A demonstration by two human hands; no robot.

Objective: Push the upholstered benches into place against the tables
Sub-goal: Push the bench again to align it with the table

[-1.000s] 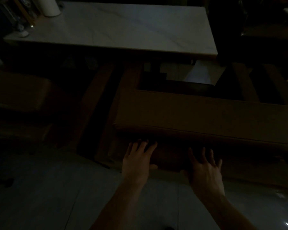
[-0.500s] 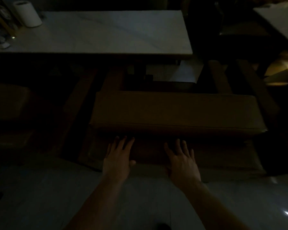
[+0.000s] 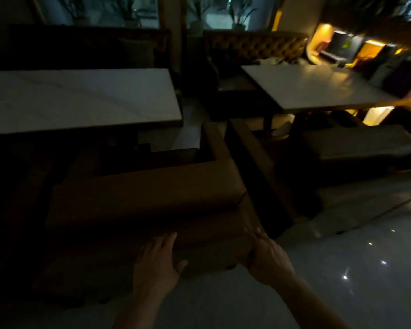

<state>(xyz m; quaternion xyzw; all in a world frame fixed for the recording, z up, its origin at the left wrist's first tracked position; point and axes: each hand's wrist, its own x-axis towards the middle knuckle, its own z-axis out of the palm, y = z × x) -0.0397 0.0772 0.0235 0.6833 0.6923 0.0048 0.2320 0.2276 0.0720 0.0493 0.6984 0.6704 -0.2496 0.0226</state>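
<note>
In a dim dining room, a long brown upholstered bench [image 3: 147, 198] stands on the glossy grey tiled floor [image 3: 342, 269], just in front of the near edge of a pale marble-look rectangular tabletop [image 3: 81, 98], with a dark gap between the two. The left hand [image 3: 156, 262] lies flat on the bench's near side panel, fingers [image 3: 166, 241] together and pointing forward, thumb out to the side. The right hand [image 3: 267, 258] curls around the panel's near right corner, its fingers wrapped on the end face. Both hands look set for a shove, so the step in hand seems to be sliding this bench toward the tabletop. The next move likely calls for an even forward push from both palms, keeping the bench parallel to the tabletop's near edge. A second grey cushioned bench [image 3: 358, 143] waits beside another pale tabletop [image 3: 318, 89] on the right.
</note>
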